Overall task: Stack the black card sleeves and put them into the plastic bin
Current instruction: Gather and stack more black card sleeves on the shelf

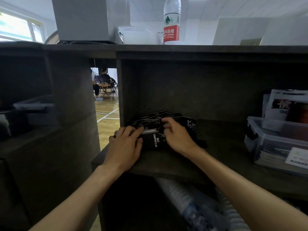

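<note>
A loose heap of black card sleeves (150, 119) with white print lies at the back left of the dark shelf (166, 165). In front of it a squared stack of sleeves (154, 140) shows the words CAMPING CLUB. My left hand (126, 145) grips the left side of that stack, fingers curled on its top edge. Blurred with motion, my right hand (176, 135) reaches over the stack's right side into the heap; its grasp is unclear. The clear plastic bin (260, 130) stands at the right end of the shelf, holding printed material.
A water bottle (172, 20) and a white box (83, 19) stand on the top board above. Booklets (286, 105) lean behind the bin. A grey tray (35, 105) sits in the left compartment. Through a gap, a wooden floor and seated people show.
</note>
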The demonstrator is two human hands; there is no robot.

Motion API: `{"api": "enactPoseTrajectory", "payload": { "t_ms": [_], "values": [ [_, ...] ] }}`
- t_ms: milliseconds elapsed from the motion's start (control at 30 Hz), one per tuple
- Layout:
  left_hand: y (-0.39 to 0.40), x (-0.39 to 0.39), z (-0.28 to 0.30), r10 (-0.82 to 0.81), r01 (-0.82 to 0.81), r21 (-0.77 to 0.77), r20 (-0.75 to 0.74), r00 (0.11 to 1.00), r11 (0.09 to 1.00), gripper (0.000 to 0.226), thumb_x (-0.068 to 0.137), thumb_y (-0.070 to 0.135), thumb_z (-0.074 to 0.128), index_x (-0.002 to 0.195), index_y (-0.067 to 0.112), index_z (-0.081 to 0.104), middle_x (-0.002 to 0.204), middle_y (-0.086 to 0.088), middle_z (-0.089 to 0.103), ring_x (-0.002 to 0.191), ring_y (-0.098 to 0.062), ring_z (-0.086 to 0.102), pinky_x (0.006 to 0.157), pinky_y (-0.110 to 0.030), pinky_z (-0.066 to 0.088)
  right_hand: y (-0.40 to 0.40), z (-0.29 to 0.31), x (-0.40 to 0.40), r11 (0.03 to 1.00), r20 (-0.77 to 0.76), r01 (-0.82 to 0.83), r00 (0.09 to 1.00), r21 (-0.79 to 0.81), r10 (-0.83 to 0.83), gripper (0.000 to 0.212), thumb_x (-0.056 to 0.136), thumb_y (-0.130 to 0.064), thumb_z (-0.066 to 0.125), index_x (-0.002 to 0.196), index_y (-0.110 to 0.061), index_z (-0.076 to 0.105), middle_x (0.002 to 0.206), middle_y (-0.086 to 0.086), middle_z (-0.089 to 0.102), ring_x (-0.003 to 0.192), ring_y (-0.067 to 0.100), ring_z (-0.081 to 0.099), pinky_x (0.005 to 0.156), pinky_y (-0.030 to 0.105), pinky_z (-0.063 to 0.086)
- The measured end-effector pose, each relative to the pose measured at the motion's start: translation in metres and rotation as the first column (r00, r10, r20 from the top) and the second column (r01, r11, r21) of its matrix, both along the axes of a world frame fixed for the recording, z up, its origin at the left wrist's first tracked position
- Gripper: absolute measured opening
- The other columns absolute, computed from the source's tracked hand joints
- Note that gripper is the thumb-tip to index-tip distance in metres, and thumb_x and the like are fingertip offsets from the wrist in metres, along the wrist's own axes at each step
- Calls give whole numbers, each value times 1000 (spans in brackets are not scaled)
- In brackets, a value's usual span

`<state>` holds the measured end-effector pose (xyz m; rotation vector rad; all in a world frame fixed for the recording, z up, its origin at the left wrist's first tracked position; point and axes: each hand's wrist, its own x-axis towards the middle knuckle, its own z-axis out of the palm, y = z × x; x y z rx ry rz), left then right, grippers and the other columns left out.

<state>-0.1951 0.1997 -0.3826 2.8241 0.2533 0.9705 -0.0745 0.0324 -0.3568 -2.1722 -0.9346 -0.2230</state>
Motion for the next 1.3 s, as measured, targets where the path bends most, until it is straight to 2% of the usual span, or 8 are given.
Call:
{"api": "enactPoseTrajectory", "payload": {
  "t_ms": [167, 433, 533, 667, 767, 933, 1200, 1300],
  "values": [
    [1, -1, 0, -40, 41, -51, 16, 999, 998, 44, 100, 36, 43, 144, 34, 45, 125, 7, 49, 119, -17, 39, 92, -49, 46, -13, -13, 30, 866, 219, 165, 974, -473, -66, 53, 100, -40, 49, 148, -19, 41, 155, 6, 38, 146, 24, 25, 119, 39, 21],
    [-1, -2, 0, -10, 10, -28, -3, 1000, 1000, 46, 101, 38, 39, 146, 37, 39, 128, 7, 47, 121, -17, 37, 92, -48, 46, -45, -1, -16, 836, 595, 252, 797, -487, 106, 24, 102, -25, 41, 116, -19, 59, 104, 6, 66, 101, 24, 58, 88, 35, 36],
    [-1, -2, -1, -6, 6, -42, -6, 1000, 999, 46, 101, 38, 39, 147, 35, 39, 129, 6, 47, 122, -17, 36, 94, -49, 46, -69, 6, -46, 912, 694, 295, 720, -283, -17, 14, 96, -17, 51, 105, -18, 61, 86, 1, 66, 80, 22, 62, 73, 33, 41],
    [-1, -2, 1, -8, 7, -61, -11, 1000, 998, 50, 97, 44, 38, 146, 36, 39, 130, 8, 46, 124, -15, 34, 96, -50, 43, -111, 19, -71, 952, 572, 197, 764, 236, -300, 10, 83, -19, 66, 90, -24, 62, 76, -11, 60, 68, 5, 57, 59, 22, 46],
    [-2, -4, 2, -38, 36, -99, -22, 999, 994, 65, 90, 63, 23, 146, 36, 40, 131, 10, 45, 126, -13, 32, 98, -50, 40, -107, 25, -69, 890, 191, 126, 954, 439, -230, 14, 83, -18, 67, 87, -32, 64, 81, -18, 68, 80, -4, 65, 61, 11, 49],
    [-2, -5, 3, -44, 42, -122, -18, 999, 992, 79, 84, 81, 16, 144, 38, 41, 130, 11, 44, 126, -12, 32, 99, -50, 40, -47, 0, -56, 952, -164, 169, 978, 257, -130, 8, 89, -14, 67, 84, -20, 67, 80, -6, 72, 75, 3, 69, 74, 23, 55],
    [5, 1, -6, -40, 46, -45, 118, 992, 998, 44, 92, 47, 56, 135, 40, 53, 121, 16, 56, 125, -16, 38, 104, -55, 34, -28, -4, -34, 989, -33, 141, 990, 33, -140, 13, 95, -28, 59, 89, -30, 71, 89, -14, 67, 84, 2, 61, 70, 14, 47],
    [4, 2, -6, -10, 9, 12, 148, 989, 1000, 42, 90, 43, 60, 132, 39, 57, 118, 18, 61, 132, -18, 33, 107, -66, 24, -63, 7, -10, 958, 27, 282, 959, -57, -281, 18, 95, -21, 59, 108, -28, 69, 109, -6, 69, 101, 10, 62, 90, 28, 50]
  ]
}}
